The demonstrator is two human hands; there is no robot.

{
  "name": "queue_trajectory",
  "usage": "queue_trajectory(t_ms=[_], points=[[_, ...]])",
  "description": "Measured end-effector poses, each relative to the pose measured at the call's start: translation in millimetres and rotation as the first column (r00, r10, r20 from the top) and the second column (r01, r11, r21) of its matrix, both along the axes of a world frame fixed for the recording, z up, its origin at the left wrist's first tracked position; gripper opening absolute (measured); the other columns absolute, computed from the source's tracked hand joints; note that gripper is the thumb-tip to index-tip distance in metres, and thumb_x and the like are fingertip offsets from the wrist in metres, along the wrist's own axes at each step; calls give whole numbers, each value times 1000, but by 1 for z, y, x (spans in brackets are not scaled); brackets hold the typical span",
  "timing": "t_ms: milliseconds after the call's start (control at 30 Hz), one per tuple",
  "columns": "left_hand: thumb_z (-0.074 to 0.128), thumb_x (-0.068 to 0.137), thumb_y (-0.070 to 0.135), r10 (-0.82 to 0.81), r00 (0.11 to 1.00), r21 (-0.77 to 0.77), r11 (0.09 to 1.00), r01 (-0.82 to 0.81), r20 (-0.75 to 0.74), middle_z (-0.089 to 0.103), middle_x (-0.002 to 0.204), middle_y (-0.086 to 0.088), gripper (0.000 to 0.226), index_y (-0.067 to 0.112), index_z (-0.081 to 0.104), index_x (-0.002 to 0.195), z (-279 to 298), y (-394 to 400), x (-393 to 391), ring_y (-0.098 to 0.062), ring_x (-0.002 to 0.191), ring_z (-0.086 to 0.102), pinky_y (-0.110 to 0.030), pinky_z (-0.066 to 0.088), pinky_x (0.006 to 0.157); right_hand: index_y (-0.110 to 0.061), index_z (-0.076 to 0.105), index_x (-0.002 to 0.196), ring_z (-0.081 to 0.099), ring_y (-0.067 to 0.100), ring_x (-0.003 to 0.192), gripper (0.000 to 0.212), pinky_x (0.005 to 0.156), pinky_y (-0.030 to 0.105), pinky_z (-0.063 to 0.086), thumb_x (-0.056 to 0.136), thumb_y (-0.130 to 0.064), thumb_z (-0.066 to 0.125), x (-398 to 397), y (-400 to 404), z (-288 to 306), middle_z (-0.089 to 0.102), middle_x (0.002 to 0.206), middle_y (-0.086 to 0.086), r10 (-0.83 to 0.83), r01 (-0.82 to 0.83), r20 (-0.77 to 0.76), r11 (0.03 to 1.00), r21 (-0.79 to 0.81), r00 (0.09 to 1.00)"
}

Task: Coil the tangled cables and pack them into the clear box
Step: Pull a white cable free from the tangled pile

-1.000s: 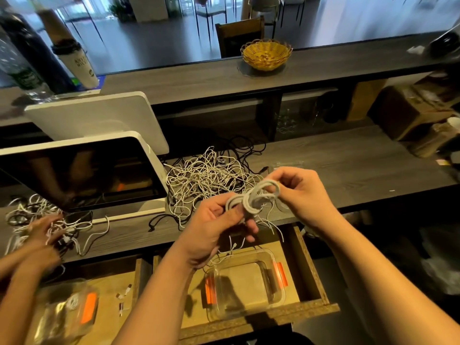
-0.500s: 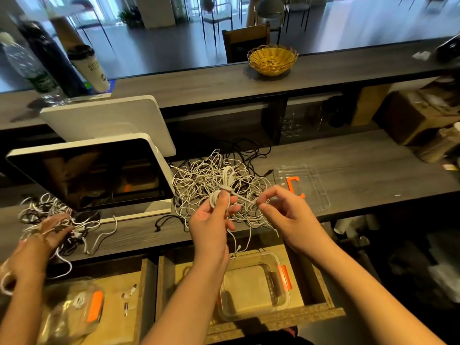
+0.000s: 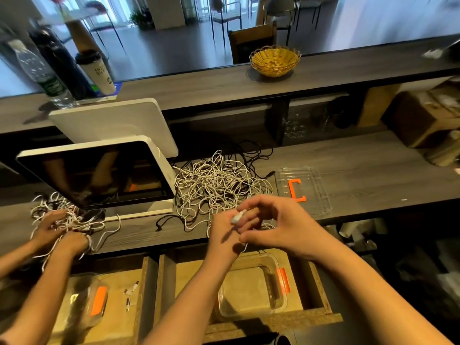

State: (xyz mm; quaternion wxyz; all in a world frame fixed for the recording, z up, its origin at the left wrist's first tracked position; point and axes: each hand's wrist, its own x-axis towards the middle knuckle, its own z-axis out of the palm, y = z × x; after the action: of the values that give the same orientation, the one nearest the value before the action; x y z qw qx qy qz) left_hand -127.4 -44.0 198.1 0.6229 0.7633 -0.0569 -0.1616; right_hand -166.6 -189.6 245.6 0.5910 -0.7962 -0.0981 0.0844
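Now lower than 0.5 s ago | my left hand (image 3: 224, 232) pinches white cable plug (image 3: 237, 217), tip up-right | right hand (image 3: 278, 224) loosely curled beside it, grip unclear | above clear plastic box (image 3: 251, 287), near white tangled cable heap (image 3: 219, 185)

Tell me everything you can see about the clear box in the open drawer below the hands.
The clear box is a rectangular container with rounded corners, apparently transparent plastic. An orange latch sits on its right side. It has no lid on and looks empty, with no cable inside yet. It stands upright on the floor of the open wooden drawer, below the counter edge. Neither hand touches it.
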Motion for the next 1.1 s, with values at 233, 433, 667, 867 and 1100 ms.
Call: queue_trajectory(t_ms=[233, 433, 667, 867, 1100], points=[[68, 90, 1, -246, 968, 74, 966, 249, -54, 67, 64, 7, 19, 16, 70, 78, 18, -23, -6, -4, 61, 62, -12, 44, 53, -21, 72, 98, 67, 17, 72, 17, 66, 36, 58, 88, -32, 63, 9, -45, 14, 71, 80, 2, -210, 242, 202, 958, -152, 957], [64, 95, 7, -343, 939, -104, 933, 345, 40, 68, 87, 2, 17, 23, 71, 95, 39, -40, -19, -6, 77, 62, -19, 54, 62, -4, 70, 85, 55, 15, 61, 12, 58, 24, 48, 86, -16, 69, 25, -94, 15, 64, 69, 4, -227, 224, 2, 962, 158, 974], [69, 84, 24, -76, 975, -595, 801, -65, -209, 69, 75, -1, 9, 21, 76, 87, 45, -63, -24, -4, 53, 54, -14, 37, 45, -6, 65, 87, 57, 14, 60, 10, 56, 20, 49, 79, -11, 67, 32, -103, 0, 65, 73, 7, -202, 254, -156, 820, 513, 967], [62, 91, 21, 295, 868, -500, 723, -476, -399, 70, 81, -1, 12, 17, 73, 87, 35, -78, -24, -3, 58, 52, -15, 36, 49, -3, 68, 88, 67, 22, 68, 12, 64, 28, 58, 83, -14, 71, 17, -82, -27, 70, 79, 11, -253, 241, 9, 932, 271, 967], [69, 92, 20, 614, 755, -317, 686, -655, -233, 74, 78, 0, 9, 12, 71, 90, 29, -77, -22, -5, 56, 51, -16, 36, 46, -18, 68, 86, 65, 15, 70, 5, 61, 35, 58, 87, -16, 73, 20, -58, -33, 68, 78, -1, -231, 220, 218, 973, 73, 948]])
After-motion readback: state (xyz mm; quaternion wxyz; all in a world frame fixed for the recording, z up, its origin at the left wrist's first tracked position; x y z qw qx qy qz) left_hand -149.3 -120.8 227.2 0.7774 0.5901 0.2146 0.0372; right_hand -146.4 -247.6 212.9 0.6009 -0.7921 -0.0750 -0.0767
